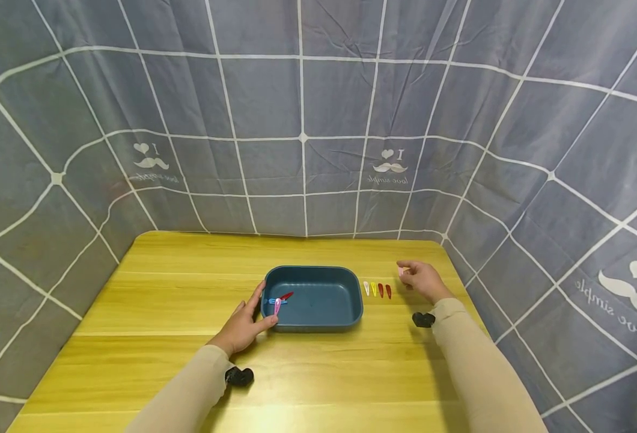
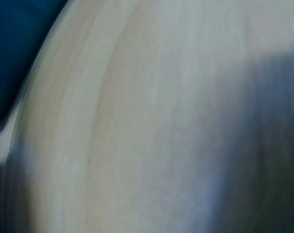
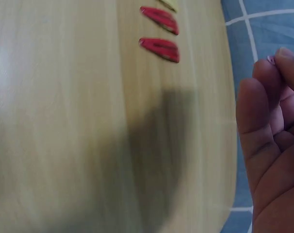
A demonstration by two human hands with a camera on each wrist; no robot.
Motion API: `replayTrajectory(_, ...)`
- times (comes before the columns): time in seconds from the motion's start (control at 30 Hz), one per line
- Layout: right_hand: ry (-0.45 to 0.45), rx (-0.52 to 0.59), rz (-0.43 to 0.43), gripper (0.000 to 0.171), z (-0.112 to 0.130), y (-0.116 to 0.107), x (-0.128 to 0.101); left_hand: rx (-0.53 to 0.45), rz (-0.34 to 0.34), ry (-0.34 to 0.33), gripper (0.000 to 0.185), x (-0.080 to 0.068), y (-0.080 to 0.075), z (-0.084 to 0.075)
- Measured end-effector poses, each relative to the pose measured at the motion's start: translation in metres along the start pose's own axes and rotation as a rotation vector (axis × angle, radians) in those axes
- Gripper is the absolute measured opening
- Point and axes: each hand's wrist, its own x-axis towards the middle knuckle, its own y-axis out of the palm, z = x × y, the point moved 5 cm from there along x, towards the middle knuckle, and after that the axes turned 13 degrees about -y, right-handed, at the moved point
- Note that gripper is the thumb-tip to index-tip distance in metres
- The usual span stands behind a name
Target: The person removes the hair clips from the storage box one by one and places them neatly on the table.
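A dark blue tray (image 1: 351,300) sits mid-table and holds a blue, a pink and a red hair clip (image 1: 277,300) at its left end. My left hand (image 1: 253,313) rests against the tray's left front corner, with the fingers fairly straight along the wall and the thumb on the front rim. Right of the tray lies a row of clips: one pale (image 1: 366,288), one yellow (image 1: 374,289) and two red (image 1: 384,291). The two red clips (image 3: 160,49) also show in the right wrist view. My right hand (image 1: 403,270) hovers beyond that row and pinches a small pink clip (image 3: 271,59) between thumb and fingertip.
The yellow wooden table (image 1: 161,313) is walled on three sides by grey checked cloth (image 1: 302,138). Its right edge runs close behind the right hand. The left wrist view is a blur of table with the blue tray (image 2: 11,43) at its upper left.
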Motion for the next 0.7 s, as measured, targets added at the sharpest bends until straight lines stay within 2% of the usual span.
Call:
replayTrajectory(0.27,0.076,0.078,0.003,0.048,-0.023,0.006,-0.004,0.000,0.011,0.008,0.093,0.002,0.000,0.001)
replayTrajectory(0.6,0.120,0.027,0.020,0.041,-0.043,0.020,-0.008,-0.004,0.021,0.020,0.094,0.001,-0.002,-0.002)
replayTrajectory(0.7,0.116,-0.023,0.018,0.039,-0.044,0.022,-0.009,-0.001,0.023,0.017,0.094,0.002,-0.001,-0.002)
